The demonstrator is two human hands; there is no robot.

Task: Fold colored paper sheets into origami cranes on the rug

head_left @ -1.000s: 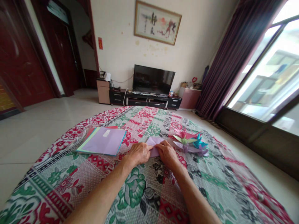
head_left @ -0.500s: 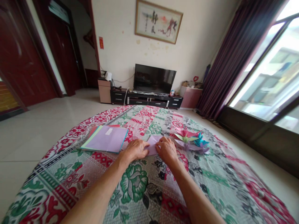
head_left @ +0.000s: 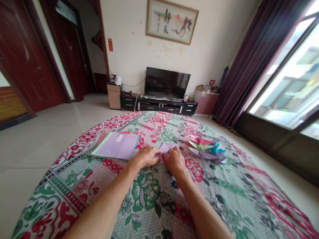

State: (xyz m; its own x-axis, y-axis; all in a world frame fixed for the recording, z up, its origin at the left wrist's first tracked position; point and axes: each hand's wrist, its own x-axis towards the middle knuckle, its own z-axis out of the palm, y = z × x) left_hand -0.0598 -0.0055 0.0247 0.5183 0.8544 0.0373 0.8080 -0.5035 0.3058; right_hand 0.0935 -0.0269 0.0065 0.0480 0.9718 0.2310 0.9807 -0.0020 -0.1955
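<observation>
A small lilac paper (head_left: 166, 148) lies on the flowered tablecloth (head_left: 147, 196) in front of me. My left hand (head_left: 146, 156) presses its left edge with curled fingers. My right hand (head_left: 175, 160) pinches the paper's near right part, fingers closed on it. The hands almost touch over the sheet, and most of it is hidden beneath them. Only its far corner shows.
A stack of coloured paper sheets (head_left: 117, 149) with a lilac one on top lies to the left. Several folded paper cranes (head_left: 205, 148) sit to the right. Beyond the table are a TV (head_left: 166, 83) on a low cabinet, a curtain and a big window.
My hands have drawn closer together over the lilac paper, covering more of it. The camera view has shifted slightly, so everything sits a little further right in the frame.
</observation>
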